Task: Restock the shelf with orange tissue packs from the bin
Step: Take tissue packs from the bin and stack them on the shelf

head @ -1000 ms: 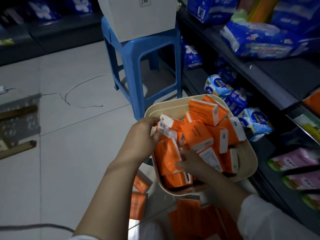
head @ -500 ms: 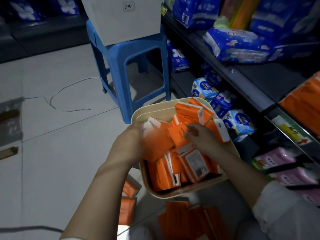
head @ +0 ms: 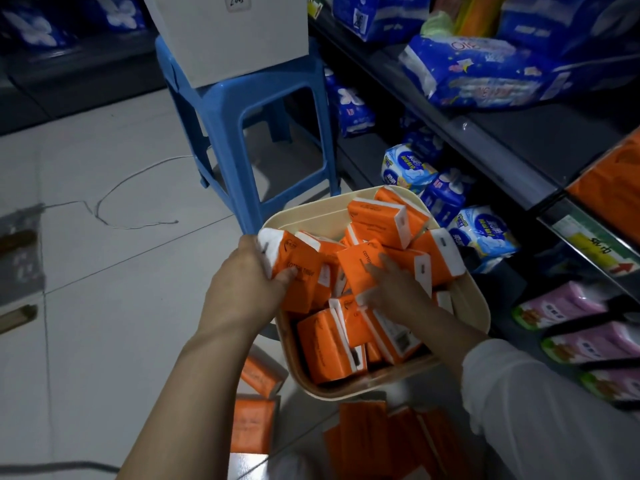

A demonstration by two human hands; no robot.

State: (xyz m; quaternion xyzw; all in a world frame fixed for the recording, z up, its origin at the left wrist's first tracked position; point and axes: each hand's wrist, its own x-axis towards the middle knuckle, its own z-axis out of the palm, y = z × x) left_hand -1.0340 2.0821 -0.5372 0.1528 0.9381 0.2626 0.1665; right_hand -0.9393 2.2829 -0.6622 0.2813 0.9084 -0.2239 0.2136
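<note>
Drawn back, the right hand (head: pixel 398 292) lays flat fingers on one central pack (head: pixel 358 268); the left hand (head: pixel 242 289) grips one orange tissue pack (head: pixel 299 271) at the rim of the single bin (head: pixel 304 211), roughly ten more inside.

Left of the bin (head: pixel 479 308), floor tiles (head: pixel 104 306) give open passage (a thin cord (head: pixel 166 222) lies farther off). The blue stool (head: pixel 242 109) blocks the far side; the shelf (head: pixel 502 161) and blue packs (head: pixel 481 233) crowd the right.
</note>
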